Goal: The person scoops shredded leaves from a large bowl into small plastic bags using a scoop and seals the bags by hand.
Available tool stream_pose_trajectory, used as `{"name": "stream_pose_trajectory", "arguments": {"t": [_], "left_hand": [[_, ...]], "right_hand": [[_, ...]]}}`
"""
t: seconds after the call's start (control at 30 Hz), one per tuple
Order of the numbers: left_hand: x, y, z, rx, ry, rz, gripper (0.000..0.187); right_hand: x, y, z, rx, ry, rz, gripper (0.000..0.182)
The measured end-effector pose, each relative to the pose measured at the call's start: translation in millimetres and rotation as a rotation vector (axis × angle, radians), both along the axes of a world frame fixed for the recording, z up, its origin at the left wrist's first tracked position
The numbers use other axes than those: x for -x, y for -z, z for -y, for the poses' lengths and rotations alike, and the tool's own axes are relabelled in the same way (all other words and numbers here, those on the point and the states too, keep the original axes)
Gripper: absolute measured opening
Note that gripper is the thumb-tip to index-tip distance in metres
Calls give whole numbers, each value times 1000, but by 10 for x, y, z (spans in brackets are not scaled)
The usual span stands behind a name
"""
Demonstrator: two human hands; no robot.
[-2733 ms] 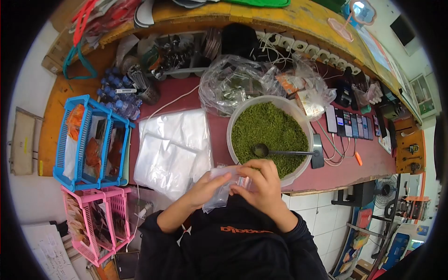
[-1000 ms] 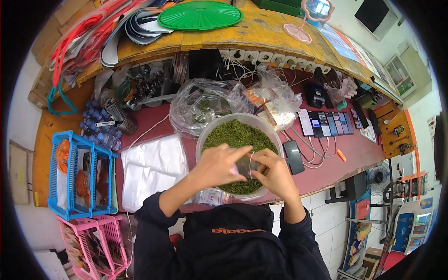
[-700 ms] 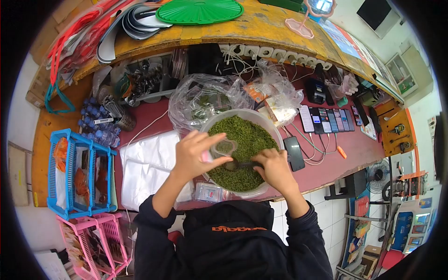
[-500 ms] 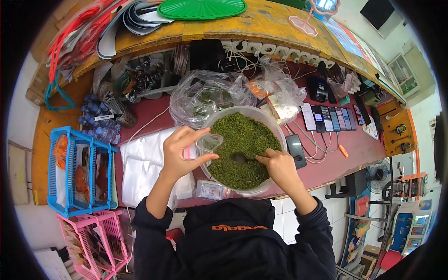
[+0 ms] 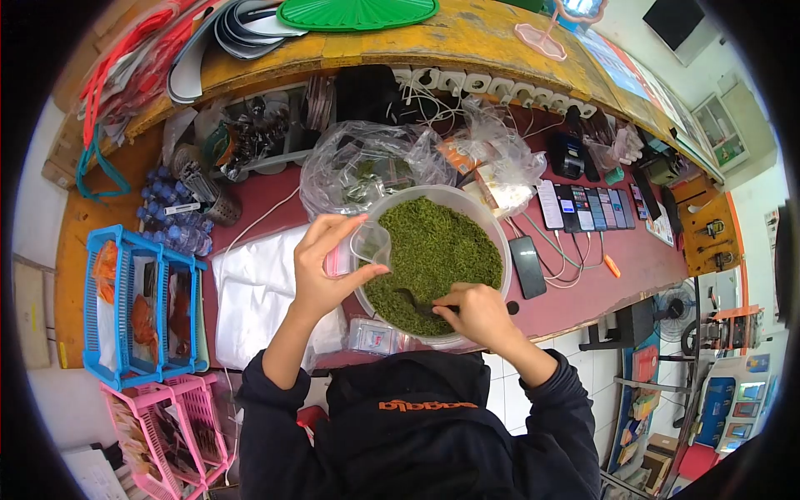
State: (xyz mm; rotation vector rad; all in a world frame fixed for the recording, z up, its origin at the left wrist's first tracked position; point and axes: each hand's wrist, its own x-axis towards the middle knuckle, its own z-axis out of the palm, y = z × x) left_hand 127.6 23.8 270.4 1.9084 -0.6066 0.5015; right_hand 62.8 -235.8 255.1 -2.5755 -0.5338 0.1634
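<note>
A round translucent tub [image 5: 488, 212] full of finely shredded green leaves [image 5: 442, 242] stands in front of me. My left hand [image 5: 321, 265] is at the tub's left rim, with thumb and fingers holding a small clear plastic pouch [image 5: 372, 243], its mouth spread wide. A pinkish strip shows beside that hand. My right hand [image 5: 483, 317] grips the handle of a dark spoon [image 5: 414, 302] over the lower part of the tub. The spoon's bowl is tilted and partly sunk in the leaves.
White plastic sheets [image 5: 258, 292] lie left of the tub, near a blue basket [image 5: 125, 333]. Behind sits a large clear bag [image 5: 333, 167] with more green leaves. Right are a phone [image 5: 527, 267], cables and several phones in a row [image 5: 587, 208]. A small packet [image 5: 377, 337] lies at the front edge.
My right hand has moved the spoon left and toward me, and the spoon has tipped into the leaves. My left hand keeps the pouch at nearly the same spot.
</note>
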Motion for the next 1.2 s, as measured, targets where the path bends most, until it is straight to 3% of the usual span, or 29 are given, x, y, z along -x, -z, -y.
{"name": "stream_pose_trajectory", "arguments": {"t": [0.13,0.2,0.27,0.4,0.53,0.63,0.7,0.8,0.93,1.03,1.13,1.2], "left_hand": [[-29,20,33,8,-38,54,61],[-19,16,16,37,-41,41,60],[5,-2,-13,51,-29,-102,60],[-18,90,81,-37,-26,-116,60],[13,120,403,-207,-34,-128,58],[3,91,562,-212,-23,-181,58],[-10,65,612,-210,-34,-181,58],[-4,73,626,-215,-52,-192,59],[15,144,565,-216,-174,-124,59],[71,170,563,-276,-324,-3,60],[141,244,673,-325,-317,117,65],[135,219,633,-398,-310,89,68]], "right_hand": [[-41,25,-78,0,41,-21,13],[-139,73,46,-176,103,-102,14],[-199,-1,175,-200,103,-74,14],[-220,-336,296,-221,222,13,13],[-176,-582,245,-271,318,276,12],[-121,-588,159,-197,348,443,12],[-120,-555,146,28,240,726,12],[-99,-541,114,67,245,798,13],[-68,-685,244,5,375,698,14],[-109,-761,301,8,260,396,15],[-373,-410,-70,-280,-7,349,21],[-465,-176,-102,-258,-33,359,19]]}}
